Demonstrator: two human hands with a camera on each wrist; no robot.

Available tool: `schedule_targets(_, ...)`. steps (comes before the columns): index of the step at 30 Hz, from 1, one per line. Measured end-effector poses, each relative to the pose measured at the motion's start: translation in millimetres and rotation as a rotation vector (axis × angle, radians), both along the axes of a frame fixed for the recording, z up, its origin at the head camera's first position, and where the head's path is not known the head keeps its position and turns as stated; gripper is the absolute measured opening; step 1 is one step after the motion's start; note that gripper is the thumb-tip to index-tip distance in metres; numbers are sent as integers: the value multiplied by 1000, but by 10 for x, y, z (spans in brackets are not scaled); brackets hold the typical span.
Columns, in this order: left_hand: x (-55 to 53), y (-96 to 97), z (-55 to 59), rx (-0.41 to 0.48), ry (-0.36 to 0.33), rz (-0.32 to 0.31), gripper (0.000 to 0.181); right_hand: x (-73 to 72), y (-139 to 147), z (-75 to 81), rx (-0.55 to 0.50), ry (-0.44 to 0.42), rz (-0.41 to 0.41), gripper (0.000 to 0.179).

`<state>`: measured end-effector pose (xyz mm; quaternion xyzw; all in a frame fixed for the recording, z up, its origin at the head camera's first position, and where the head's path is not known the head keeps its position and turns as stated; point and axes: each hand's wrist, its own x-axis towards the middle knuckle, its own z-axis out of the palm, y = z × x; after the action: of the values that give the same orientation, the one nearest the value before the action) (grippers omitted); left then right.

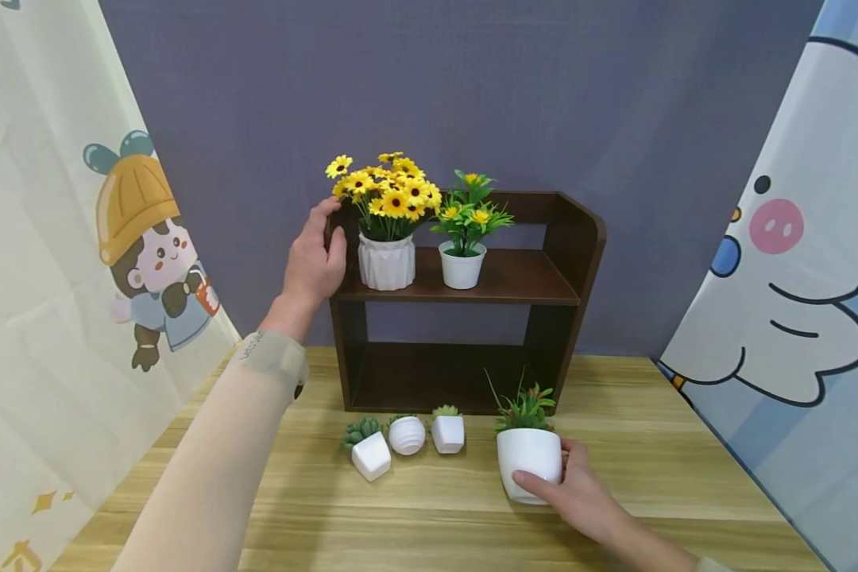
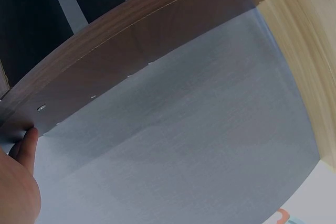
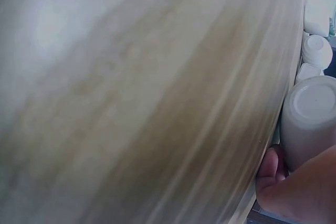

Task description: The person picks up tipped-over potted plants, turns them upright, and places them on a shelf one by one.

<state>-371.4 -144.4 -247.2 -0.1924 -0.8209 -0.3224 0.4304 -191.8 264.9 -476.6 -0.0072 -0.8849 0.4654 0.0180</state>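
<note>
My left hand (image 1: pixel 314 256) holds the upper left side panel of a dark brown two-tier shelf (image 1: pixel 454 299), thumb towards the front. In the left wrist view, a fingertip (image 2: pixel 32 134) meets the panel's outer face. Low on the right, my right hand (image 1: pixel 579 488) grips a white potted plant (image 1: pixel 531 461) with green and reddish leaves, its thumb across the pot's front. The right wrist view shows this pot's round base (image 3: pixel 315 102), so it is tipped. On the shelf's upper tier stand yellow flowers in a ribbed white pot (image 1: pixel 387 262) and a smaller yellow-flowered plant (image 1: pixel 461 266).
Three small succulents lie before the shelf: one in an angular pot (image 1: pixel 372 457), one in a ridged round pot (image 1: pixel 407 435), one in a square pot (image 1: pixel 448 434). The wooden table (image 1: pixel 429 524) runs under everything. Printed curtains flank it; a grey-blue cloth (image 1: pixel 651 159) hangs behind.
</note>
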Motion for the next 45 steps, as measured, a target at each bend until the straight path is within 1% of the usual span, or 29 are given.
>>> schedule_targets(9,-8,-1,-4,-3,-5,6,47,20,18,5,-4,-2,13,108)
schedule_targets(18,0,6,4,-5,-4,6,47,55,16,18,-23,16,30,110)
schedule_targets(25,16,6,0,1,-2,0,48,60,17,16,-35,38,28,112)
schedule_targets(30,16,-1,5,0,-5,1,48,53,22,6,-38,45,38,116)
schedule_targets(37,9,-6,5,-5,-13,7,48,29,30,1,-5,57,49,121)
schedule_targets(41,18,-3,1,-6,-5,7,48,8,36,3,2,44,50,124)
schedule_targets(45,14,-2,-3,-8,-1,8,48,5,41,2,-3,52,47,122)
